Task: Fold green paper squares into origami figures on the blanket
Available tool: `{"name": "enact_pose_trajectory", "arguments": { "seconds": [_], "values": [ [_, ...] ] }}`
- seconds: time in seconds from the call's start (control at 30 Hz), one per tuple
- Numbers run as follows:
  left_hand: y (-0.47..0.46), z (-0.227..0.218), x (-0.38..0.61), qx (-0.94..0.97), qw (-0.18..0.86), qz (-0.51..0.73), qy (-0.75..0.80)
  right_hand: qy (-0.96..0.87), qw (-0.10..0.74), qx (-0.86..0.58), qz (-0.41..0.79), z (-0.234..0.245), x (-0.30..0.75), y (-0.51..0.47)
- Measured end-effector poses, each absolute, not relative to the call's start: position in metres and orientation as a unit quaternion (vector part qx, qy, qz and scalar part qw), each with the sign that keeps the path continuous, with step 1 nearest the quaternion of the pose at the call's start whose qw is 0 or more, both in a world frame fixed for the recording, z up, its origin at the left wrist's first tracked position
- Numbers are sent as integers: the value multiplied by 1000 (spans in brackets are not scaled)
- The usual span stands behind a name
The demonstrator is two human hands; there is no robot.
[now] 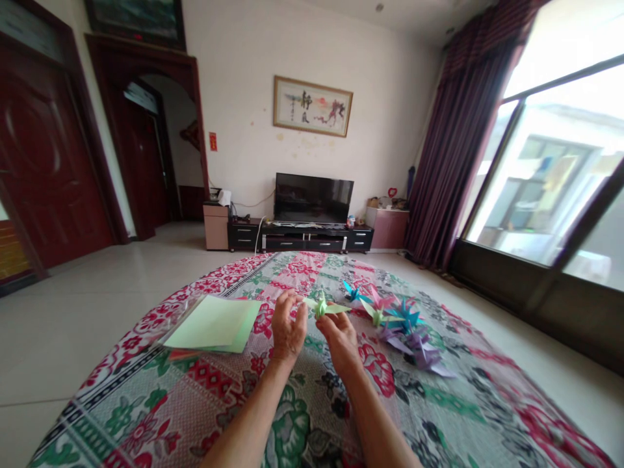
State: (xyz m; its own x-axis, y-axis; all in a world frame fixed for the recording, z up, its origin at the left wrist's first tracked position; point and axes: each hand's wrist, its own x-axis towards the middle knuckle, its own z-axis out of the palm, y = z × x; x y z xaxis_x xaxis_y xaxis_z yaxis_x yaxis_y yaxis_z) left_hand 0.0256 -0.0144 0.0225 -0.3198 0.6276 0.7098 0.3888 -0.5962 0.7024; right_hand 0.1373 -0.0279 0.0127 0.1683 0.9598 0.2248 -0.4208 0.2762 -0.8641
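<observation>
A pale green folded paper crane [322,307] is held up between my two hands over the table. My right hand [340,335] pinches it from below and the right, with one wing spread out over the fingers. The fingers of my left hand [288,328] are curled in at the tip of the other wing and appear to grip it; the exact contact is small and partly hidden. To the left lies a stack of square paper [212,322], pale green on top, with orange sheets showing beneath. Several finished cranes sit to the right, including a purple one [429,354] and a blue one [355,294].
A patterned red, green and grey cloth [287,422] covers the round table. Beyond its far edge stand a low black cabinet [316,244] and a television [313,200]. A curtain [446,143] and a window are on the right, doors on the left.
</observation>
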Motion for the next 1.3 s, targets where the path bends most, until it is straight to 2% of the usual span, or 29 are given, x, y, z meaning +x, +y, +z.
{"name": "enact_pose_trajectory", "arguments": {
  "seconds": [0.2, 0.37, 0.77, 0.87, 1.0, 1.3],
  "values": [
    [-12, 18, 32, 462, 224, 682, 521, -396, 697, -310, 511, 15, 139, -30],
    [-13, 17, 37, 543, 311, 586, 515, -419, 684, -334, 495, 12, 142, -29],
    [-7, 4, 42, 482, 396, 608, 492, -458, 645, -378, 481, 11, 142, -32],
    [-7, 4, 41, 486, 381, 584, 528, -461, 653, -378, 467, 12, 139, -30],
    [3, 6, 39, 497, 343, 550, 577, -440, 704, -368, 418, 11, 137, -23],
    [42, 21, 77, 496, 312, 497, 641, -370, 734, -471, 321, -12, 149, -6]
  ]
}}
